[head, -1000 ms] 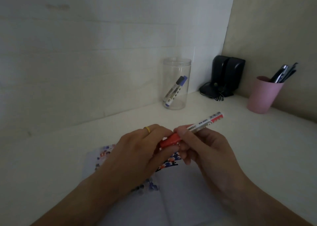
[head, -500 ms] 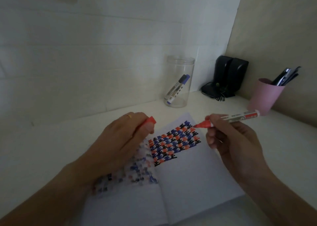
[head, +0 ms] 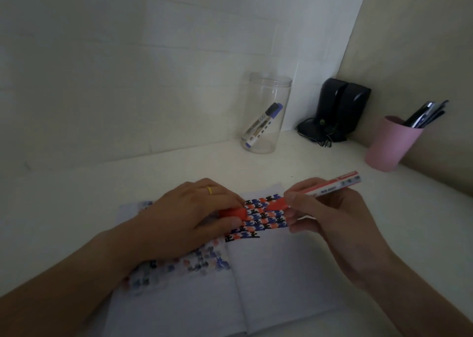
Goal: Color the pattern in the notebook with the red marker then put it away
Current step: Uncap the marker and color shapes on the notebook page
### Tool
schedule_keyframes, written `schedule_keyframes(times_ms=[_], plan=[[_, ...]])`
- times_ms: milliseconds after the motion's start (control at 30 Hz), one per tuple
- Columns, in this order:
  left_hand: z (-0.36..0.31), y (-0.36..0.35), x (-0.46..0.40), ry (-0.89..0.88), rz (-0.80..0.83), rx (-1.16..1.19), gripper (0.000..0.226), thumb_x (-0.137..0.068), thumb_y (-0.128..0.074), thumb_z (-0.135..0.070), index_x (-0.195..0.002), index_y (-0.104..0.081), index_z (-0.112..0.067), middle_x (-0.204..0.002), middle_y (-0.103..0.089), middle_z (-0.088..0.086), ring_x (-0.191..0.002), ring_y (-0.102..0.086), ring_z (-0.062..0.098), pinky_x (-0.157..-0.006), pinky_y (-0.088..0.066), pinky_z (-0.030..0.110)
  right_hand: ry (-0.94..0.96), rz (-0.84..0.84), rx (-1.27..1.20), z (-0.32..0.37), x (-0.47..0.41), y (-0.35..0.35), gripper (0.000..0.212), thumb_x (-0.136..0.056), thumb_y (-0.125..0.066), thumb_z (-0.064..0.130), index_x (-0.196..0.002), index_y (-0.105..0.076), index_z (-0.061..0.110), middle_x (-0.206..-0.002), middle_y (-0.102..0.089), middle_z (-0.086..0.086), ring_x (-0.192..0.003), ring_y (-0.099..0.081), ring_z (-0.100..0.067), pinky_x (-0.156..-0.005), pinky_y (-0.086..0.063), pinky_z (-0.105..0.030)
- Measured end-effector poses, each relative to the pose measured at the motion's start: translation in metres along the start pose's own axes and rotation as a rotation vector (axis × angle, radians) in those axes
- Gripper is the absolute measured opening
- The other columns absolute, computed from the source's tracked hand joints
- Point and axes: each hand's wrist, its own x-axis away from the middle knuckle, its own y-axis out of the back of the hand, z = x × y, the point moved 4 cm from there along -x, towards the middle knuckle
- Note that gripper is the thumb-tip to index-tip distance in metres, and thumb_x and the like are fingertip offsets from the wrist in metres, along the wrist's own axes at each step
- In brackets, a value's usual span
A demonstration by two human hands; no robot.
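While the desk (head: pixel 179 172) fills most of the view, the notebook (head: pixel 276 267) lies open at its near edge, and everything else can be placed from that notebook. Behind it, against the white wall, stands a clear jar (head: pixel 266 113) holding one blue marker (head: pixel 263 124) that leans inside. Right of the jar, in the corner, sit two black speakers (head: pixel 343 106) with a tangle of cord. Further right of the notebook stands a pink cup (head: pixel 389 144) with dark pens (head: pixel 425 113) sticking out of it. Bare desk lies open between the notebook and the jar, and to the notebook's left.

On the right page is a pattern (head: pixel 258 219) in black, blue and red. The left hand (head: pixel 189 219) rests over the left page, its fingers pinching the red cap (head: pixel 234 212). The right hand (head: pixel 325 216) grips the red marker (head: pixel 320 189) above the top right of the pattern, tip pointing left toward the cap. Cap and tip are near but apart.
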Motion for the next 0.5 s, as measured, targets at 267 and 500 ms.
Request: schedule_keyframes(times_ms=[267,500], plan=[[0.005,0.000,0.003,-0.034,-0.013,0.045,0.036,-0.100,-0.043,-0.057,-0.127,-0.060,-0.040,-0.132,-0.061,-0.026,-0.123,-0.052,-0.003,-0.098,-0.049,0.033,0.005,-0.020,0.198,-0.022,0.002,-0.003,0.008,-0.080,-0.072,-0.008,-0.079,-0.074,-0.001,-0.057,-0.071,-0.013,-0.050,-0.065,-0.024,-0.050,-0.056,-0.030],[0.008,-0.002,0.002,-0.020,-0.008,0.054,0.041,-0.098,-0.042,-0.061,-0.130,-0.058,-0.041,-0.132,-0.062,-0.025,-0.122,-0.052,-0.003,-0.098,-0.049,0.033,0.038,-0.030,0.282,-0.023,0.005,-0.002,0.010,-0.078,-0.074,-0.001,-0.074,-0.076,0.008,-0.059,-0.073,-0.013,-0.049,-0.065,-0.022,-0.049,-0.055,-0.030]])
